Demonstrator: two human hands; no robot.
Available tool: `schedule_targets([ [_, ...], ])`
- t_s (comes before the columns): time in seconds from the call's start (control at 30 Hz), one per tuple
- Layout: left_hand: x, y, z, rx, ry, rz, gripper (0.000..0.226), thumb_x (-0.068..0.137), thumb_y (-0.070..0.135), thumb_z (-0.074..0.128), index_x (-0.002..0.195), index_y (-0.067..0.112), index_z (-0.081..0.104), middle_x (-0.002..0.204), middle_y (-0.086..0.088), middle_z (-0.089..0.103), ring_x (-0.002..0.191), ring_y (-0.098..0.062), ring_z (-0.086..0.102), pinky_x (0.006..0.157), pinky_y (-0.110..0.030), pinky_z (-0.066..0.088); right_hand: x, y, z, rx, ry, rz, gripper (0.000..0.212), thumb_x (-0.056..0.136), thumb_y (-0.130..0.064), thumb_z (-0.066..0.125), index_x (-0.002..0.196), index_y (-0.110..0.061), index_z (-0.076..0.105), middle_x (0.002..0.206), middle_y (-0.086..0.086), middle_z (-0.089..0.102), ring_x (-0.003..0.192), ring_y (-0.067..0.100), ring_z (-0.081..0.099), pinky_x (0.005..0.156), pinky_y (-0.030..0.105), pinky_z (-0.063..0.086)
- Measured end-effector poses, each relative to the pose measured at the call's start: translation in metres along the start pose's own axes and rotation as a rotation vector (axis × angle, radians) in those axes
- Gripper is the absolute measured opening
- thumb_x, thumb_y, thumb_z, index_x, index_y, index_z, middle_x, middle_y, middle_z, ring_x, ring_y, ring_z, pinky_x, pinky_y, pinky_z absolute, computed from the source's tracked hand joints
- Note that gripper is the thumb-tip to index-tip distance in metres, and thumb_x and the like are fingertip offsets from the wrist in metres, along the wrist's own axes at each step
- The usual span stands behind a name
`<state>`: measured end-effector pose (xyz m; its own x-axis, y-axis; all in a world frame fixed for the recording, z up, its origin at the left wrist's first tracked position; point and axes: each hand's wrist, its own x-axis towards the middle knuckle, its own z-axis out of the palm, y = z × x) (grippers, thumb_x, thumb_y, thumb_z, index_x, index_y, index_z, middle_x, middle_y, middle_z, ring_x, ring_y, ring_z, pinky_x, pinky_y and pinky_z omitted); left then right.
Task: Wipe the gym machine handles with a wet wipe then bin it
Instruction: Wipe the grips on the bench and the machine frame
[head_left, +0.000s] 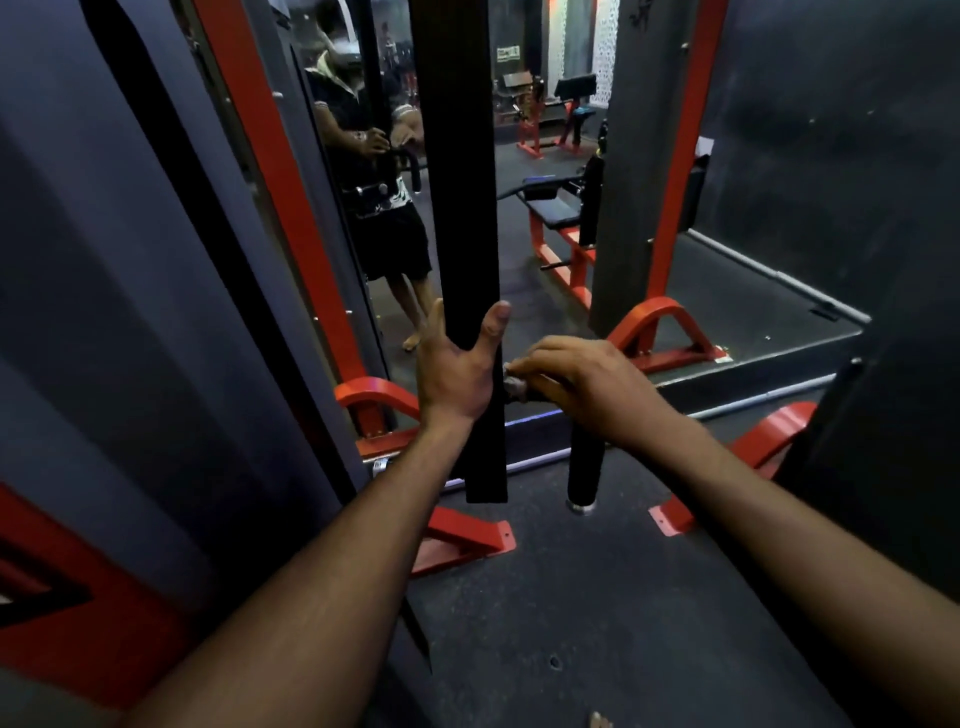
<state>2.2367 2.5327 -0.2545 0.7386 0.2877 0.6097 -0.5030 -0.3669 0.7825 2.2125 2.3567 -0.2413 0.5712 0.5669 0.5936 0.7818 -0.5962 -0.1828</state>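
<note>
At left of the machine, red frame (291, 171) beside wall mirror (457, 130). Left hand (457, 364) wraps the flat black upright bar (457, 182), thumb up one side, fingers round the other — a steadying hold. Just right, right hand (576, 384) curled over the black handle (583, 467), grey wet wipe (514, 387) bunched under the fingers at the handle's inner end. Lower grip and metal end cap look unwiped. To do it well: keep the bar braced, twist the wipe round the grip, draw down to the cap. No bin visible.
</note>
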Motion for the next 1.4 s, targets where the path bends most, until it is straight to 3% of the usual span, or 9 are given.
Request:
schedule_targets([
  [0.1, -0.003, 0.004, -0.002, 0.002, -0.005, 0.011, 0.041, 0.083, 0.076, 0.058, 0.096, 0.036, 0.058, 0.103, -0.002, 0.070, 0.093, 0.000, 0.065, 0.080, -0.016, 0.047, -0.010, -0.013, 0.012, -0.013, 0.041, 0.036, 0.022, 0.099, -0.025, 0.058, 0.113, -0.013, 0.070, 0.110, 0.003, 0.067, 0.098, 0.023, 0.068, 0.081, 0.043, 0.057],
  [0.2, -0.007, 0.008, -0.005, -0.007, -0.002, -0.002, 0.051, 0.084, 0.069, 0.058, 0.098, 0.020, 0.063, 0.093, 0.004, 0.069, 0.083, 0.003, 0.064, 0.071, -0.008, 0.043, -0.026, -0.019, 0.004, -0.058, 0.028, -0.057, 0.020, 0.100, -0.021, 0.062, 0.114, -0.010, 0.070, 0.118, 0.004, 0.068, 0.106, 0.020, 0.067, 0.088, 0.036, 0.057],
  [0.4, -0.008, 0.012, -0.006, -0.021, 0.003, -0.015, 0.070, 0.083, 0.075, 0.057, 0.104, 0.009, 0.065, 0.099, 0.002, 0.068, 0.087, 0.011, 0.059, 0.072, -0.002, 0.037, -0.021, -0.005, -0.012, -0.078, 0.085, 0.152, 0.019, 0.095, -0.027, 0.058, 0.092, -0.010, 0.065, 0.084, 0.003, 0.062, 0.075, 0.023, 0.062, 0.066, 0.047, 0.051],
  [0.57, -0.012, 0.017, -0.007, -0.033, -0.004, -0.011, 0.048, 0.085, 0.063, 0.060, 0.099, 0.016, 0.061, 0.083, 0.020, 0.058, 0.082, 0.024, 0.055, 0.069, 0.002, 0.034, -0.019, -0.033, 0.015, -0.094, 0.090, 0.061, 0.013, 0.097, -0.013, 0.058, 0.102, -0.008, 0.068, 0.108, 0.008, 0.069, 0.096, 0.027, 0.067, 0.082, 0.041, 0.055],
  [0.73, -0.011, 0.018, -0.007, -0.063, 0.003, 0.014, 0.065, 0.085, 0.063, 0.062, 0.112, 0.004, 0.065, 0.089, 0.029, 0.053, 0.085, 0.033, 0.047, 0.074, 0.006, 0.031, -0.019, -0.029, 0.009, -0.112, 0.124, -0.034, 0.011, 0.092, -0.012, 0.068, 0.099, -0.004, 0.071, 0.118, 0.009, 0.071, 0.106, 0.023, 0.068, 0.093, 0.034, 0.052],
  [0.87, -0.009, 0.018, -0.005, -0.088, 0.021, 0.014, 0.079, 0.083, 0.078, 0.052, 0.109, 0.004, 0.065, 0.096, 0.016, 0.058, 0.086, 0.021, 0.052, 0.077, -0.004, 0.037, -0.013, -0.027, 0.015, -0.090, 0.125, -0.002, 0.020, 0.093, -0.010, 0.067, 0.113, -0.007, 0.069, 0.105, 0.004, 0.071, 0.093, 0.020, 0.065, 0.084, 0.033, 0.052],
  [1.1, -0.008, 0.021, -0.006, -0.068, 0.006, 0.031, 0.072, 0.084, 0.065, 0.055, 0.108, -0.002, 0.065, 0.093, 0.023, 0.053, 0.087, 0.028, 0.049, 0.076, 0.008, 0.028, -0.048, -0.005, -0.002, -0.066, 0.223, 0.172, 0.023, 0.097, -0.023, 0.061, 0.110, -0.011, 0.074, 0.099, 0.005, 0.070, 0.090, 0.022, 0.066, 0.079, 0.039, 0.055],
  [1.27, -0.009, 0.023, -0.005, -0.064, 0.035, 0.056, 0.074, 0.084, 0.066, 0.054, 0.112, -0.001, 0.065, 0.098, 0.013, 0.057, 0.094, 0.010, 0.051, 0.077, 0.008, 0.028, -0.024, 0.001, 0.009, -0.018, 0.196, 0.374, 0.019, 0.089, -0.008, 0.068, 0.104, -0.015, 0.077, 0.091, 0.003, 0.071, 0.084, 0.023, 0.057, 0.077, 0.043, 0.050],
  [1.4, -0.009, 0.024, -0.006, -0.063, 0.022, 0.049, 0.073, 0.084, 0.068, 0.054, 0.110, 0.001, 0.065, 0.097, 0.014, 0.058, 0.091, 0.011, 0.050, 0.076, 0.006, 0.030, -0.031, -0.013, 0.021, -0.119, 0.195, 0.256, 0.030, 0.087, 0.003, 0.065, 0.116, -0.006, 0.070, 0.106, 0.007, 0.066, 0.092, 0.027, 0.057, 0.083, 0.038, 0.051],
])
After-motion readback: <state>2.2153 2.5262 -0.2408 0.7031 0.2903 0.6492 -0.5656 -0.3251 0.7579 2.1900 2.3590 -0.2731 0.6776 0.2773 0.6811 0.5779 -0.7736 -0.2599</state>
